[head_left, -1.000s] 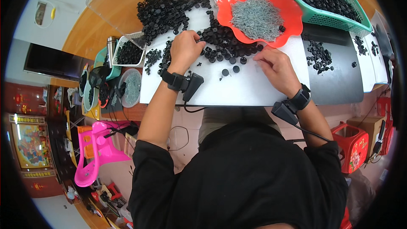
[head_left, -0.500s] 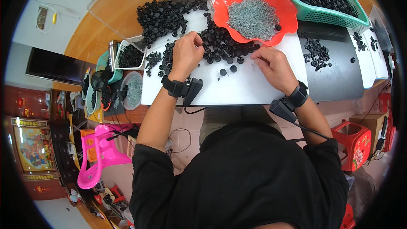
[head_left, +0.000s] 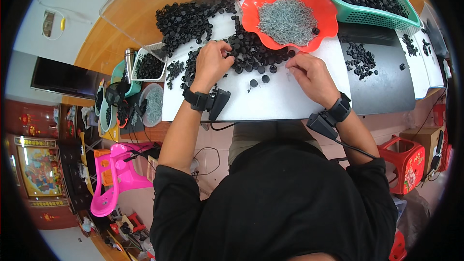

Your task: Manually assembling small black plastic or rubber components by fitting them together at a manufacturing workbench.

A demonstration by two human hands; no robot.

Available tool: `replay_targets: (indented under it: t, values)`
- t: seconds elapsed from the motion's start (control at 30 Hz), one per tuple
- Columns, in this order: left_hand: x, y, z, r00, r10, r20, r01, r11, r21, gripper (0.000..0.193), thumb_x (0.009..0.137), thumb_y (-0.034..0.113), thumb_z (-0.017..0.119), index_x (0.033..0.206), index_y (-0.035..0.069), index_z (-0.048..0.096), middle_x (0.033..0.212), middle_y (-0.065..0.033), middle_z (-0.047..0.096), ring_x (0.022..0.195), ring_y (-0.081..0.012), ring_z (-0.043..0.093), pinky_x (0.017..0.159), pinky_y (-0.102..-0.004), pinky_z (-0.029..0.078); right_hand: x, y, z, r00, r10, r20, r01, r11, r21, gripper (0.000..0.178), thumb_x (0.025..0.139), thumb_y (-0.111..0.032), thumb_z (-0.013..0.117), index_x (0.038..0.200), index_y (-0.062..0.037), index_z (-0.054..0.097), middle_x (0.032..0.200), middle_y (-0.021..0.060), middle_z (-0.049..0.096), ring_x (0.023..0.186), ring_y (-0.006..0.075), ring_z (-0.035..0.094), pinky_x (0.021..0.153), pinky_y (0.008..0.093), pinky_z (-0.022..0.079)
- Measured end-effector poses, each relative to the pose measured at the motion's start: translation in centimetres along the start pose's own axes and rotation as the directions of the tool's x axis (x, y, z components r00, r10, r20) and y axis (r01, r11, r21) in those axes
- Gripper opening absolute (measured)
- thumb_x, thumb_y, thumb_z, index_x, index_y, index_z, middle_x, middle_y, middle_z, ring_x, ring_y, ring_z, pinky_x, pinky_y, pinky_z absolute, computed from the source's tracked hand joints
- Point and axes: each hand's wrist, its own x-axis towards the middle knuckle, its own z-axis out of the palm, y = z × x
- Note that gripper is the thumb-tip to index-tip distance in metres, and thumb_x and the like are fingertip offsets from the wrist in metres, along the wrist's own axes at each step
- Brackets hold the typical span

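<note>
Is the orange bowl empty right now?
No, the orange bowl holds a heap of small grey metal pieces, with one black cap at its right side.

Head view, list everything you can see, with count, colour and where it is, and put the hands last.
caps: many, black, heaped on the white table, spreading toward the hands
table: one, white top
bowl: one, orange, scalloped, at the table's far side
metal bits: many, grey, piled in the bowl
basket: one, green, far right, full of black caps
mat: one, dark, right of the table, a few caps on it
small tray: one, clear, left edge, black parts inside
stool: one, pink, floor left
red stool: one, floor right
left hand: in the caps, wrist strap
right hand: near the bowl; what it pinches is too small to tell
</note>
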Motion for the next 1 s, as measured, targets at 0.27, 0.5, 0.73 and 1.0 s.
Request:
replay_targets:
  t: [0.27,0.5,0.73,1.0]
  values:
    - [0.0,0.4,0.1,0.996,0.056,-0.068,-0.056,0.998,0.011,0.021,0.071,0.011,0.068,0.088,-0.001,0.066,0.079,-0.0119,0.06,0.069,-0.0217,0.06,0.064,-0.032,0.047,0.0,0.2,0.1,1.0,-0.001,-0.006,0.001,1.0,0.014,0.009,0.076,0.002,0.057,0.084,0.0025,0.061,0.077,0.0169,0.06,0.071,0.0317,0.059,0.065,0.0364,0.047]
    - [-0.9,0.7,-1.1,0.972,0.092,-0.215,-0.115,0.988,-0.101,0.019,0.073,0.003,0.064,0.092,-0.001,0.067,0.073,-0.0088,0.057,0.059,-0.0158,0.053,0.057,-0.0255,0.042,0.0,-0.1,0.0,1.0,-0.011,0.0,0.011,0.999,0.031,0.009,0.075,0.003,0.057,0.083,0.0029,0.061,0.077,0.0166,0.06,0.071,0.0314,0.06,0.065,0.0362,0.047]
    - [-2.3,0.7,-1.5,0.978,0.018,-0.207,-0.083,0.948,-0.307,0.021,0.07,-0.002,0.063,0.09,0.0,0.067,0.07,-0.0004,0.053,0.057,-0.0056,0.045,0.054,-0.0194,0.038,0.1,-0.5,-0.3,0.999,-0.037,0.027,0.036,0.998,0.053,0.009,0.075,0.005,0.058,0.083,0.003,0.061,0.077,0.0156,0.06,0.071,0.0302,0.059,0.065,0.0345,0.047]
    - [-6.4,5.8,-1.2,0.962,0.142,-0.235,-0.225,0.898,-0.379,0.019,0.065,-0.003,0.064,0.083,0.001,0.064,0.065,-0.002,0.052,0.053,-0.0079,0.046,0.049,-0.021,0.038,-0.4,-2.9,1.4,0.993,-0.074,0.088,0.037,0.93,0.365,0.009,0.075,0.005,0.062,0.083,0.0015,0.059,0.072,0.0056,0.057,0.062,0.0125,0.056,0.054,0.0253,0.044]
